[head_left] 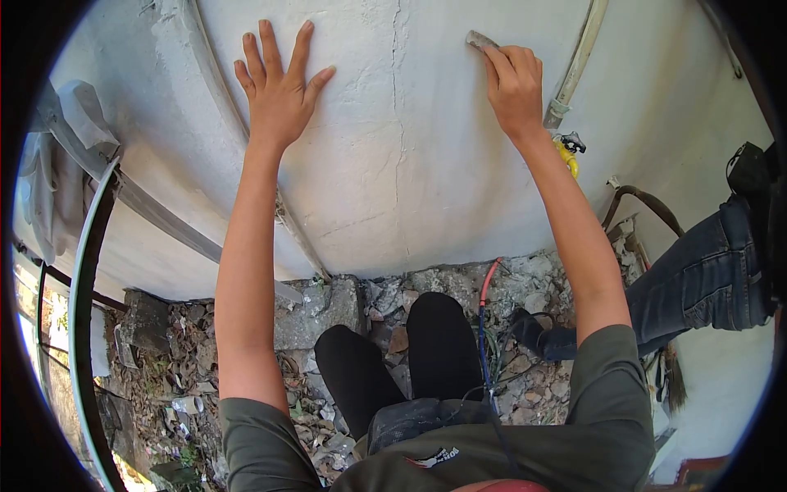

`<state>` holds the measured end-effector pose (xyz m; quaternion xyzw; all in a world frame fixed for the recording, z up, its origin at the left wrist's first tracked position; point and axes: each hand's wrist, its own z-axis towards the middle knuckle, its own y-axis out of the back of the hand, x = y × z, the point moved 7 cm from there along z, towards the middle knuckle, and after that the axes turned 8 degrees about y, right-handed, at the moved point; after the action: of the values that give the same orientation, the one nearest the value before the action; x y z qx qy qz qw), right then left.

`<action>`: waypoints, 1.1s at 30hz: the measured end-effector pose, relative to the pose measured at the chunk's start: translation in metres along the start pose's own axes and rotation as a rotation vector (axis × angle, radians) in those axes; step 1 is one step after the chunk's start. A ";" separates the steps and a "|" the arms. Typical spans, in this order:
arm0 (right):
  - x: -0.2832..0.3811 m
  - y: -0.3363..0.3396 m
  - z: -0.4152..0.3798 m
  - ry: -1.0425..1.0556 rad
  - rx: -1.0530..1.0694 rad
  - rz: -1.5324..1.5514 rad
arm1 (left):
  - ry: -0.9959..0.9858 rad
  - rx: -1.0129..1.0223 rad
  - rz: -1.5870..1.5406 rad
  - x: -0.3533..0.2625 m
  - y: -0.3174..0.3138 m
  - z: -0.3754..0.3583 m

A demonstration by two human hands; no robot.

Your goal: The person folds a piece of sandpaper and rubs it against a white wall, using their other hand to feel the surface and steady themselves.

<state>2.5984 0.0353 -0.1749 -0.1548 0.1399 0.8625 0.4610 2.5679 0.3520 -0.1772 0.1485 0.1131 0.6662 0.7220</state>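
Note:
My left hand (pixel 281 94) lies against the white wall (pixel 352 164) with its fingers spread and holds nothing. Across from it, on the other side of a long vertical crack (pixel 399 123), my right hand (pixel 516 86) grips a short, flat grey-brown piece (pixel 482 40) between thumb and fingers. That piece points up and left, close to the wall surface; whether it touches cannot be made out. Its lower end is hidden in my fingers.
Pipes run down the wall at left (pixel 303 234) and right (pixel 584 57), with a yellow tap valve (pixel 567 156) by the right one. Rubble (pixel 525 369) covers the ground. A red-and-blue cable (pixel 484 328) hangs near my knees. Another person's jeans-clad leg (pixel 697 271) stands at right.

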 end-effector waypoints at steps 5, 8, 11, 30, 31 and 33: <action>-0.009 0.013 0.015 -0.036 -0.106 0.086 | 0.011 0.016 0.016 0.000 0.000 0.000; -0.016 0.025 0.037 -0.107 -0.151 0.084 | 0.021 0.039 0.031 0.000 -0.001 0.000; -0.023 0.030 0.060 -0.234 -0.061 0.063 | 0.020 0.040 0.019 0.000 0.000 0.000; -0.007 -0.016 0.060 0.035 -0.133 0.025 | 0.017 0.041 -0.011 -0.001 0.000 -0.001; -0.001 -0.018 0.047 0.110 -0.167 -0.001 | 0.018 0.045 0.000 -0.001 0.000 -0.002; 0.004 -0.013 0.032 0.173 -0.120 0.028 | 0.024 0.035 0.014 0.001 0.002 0.002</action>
<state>2.6030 0.0576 -0.1490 -0.2540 0.1294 0.8592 0.4249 2.5668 0.3526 -0.1746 0.1540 0.1323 0.6710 0.7131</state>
